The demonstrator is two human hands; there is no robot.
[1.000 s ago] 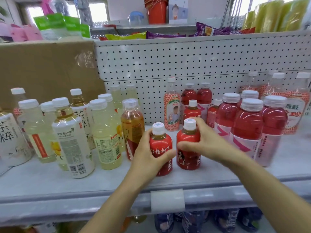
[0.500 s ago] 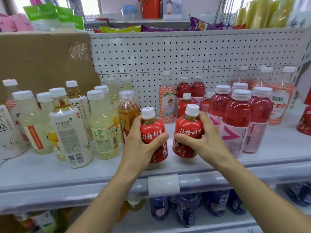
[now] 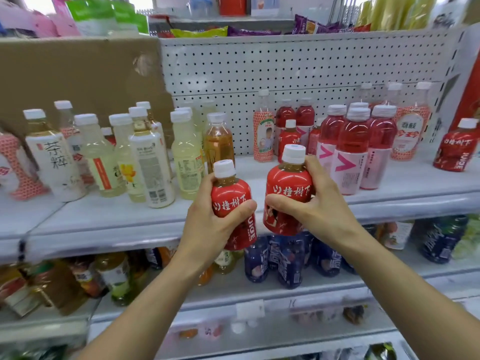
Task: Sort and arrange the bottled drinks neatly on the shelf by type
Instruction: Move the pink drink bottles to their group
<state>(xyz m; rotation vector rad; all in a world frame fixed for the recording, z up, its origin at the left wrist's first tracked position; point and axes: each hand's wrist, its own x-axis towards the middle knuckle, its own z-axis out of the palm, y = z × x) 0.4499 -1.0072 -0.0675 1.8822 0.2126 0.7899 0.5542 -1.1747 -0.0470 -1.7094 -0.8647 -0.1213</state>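
Both hands wrapped tight: left hand [image 3: 207,224] grips one red juice bottle [image 3: 231,196], right hand [image 3: 319,211] grips its twin [image 3: 288,193], both upright, just off the shelf [image 3: 104,216] at its near edge. Best bet: carry them right to the matching bottle [image 3: 457,149], set them down level, labels forward. White caps [image 3: 224,168] on, brownish drink showing just beneath.

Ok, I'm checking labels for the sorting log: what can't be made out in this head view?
All in the head view:
- left red bottle: label partly covered by the left hand.
- right red bottle: far side covered by the right hand.
- lower-shelf bottles: blurred, labels unreadable.
- pink patterned item: blurred, cut off by the left edge.
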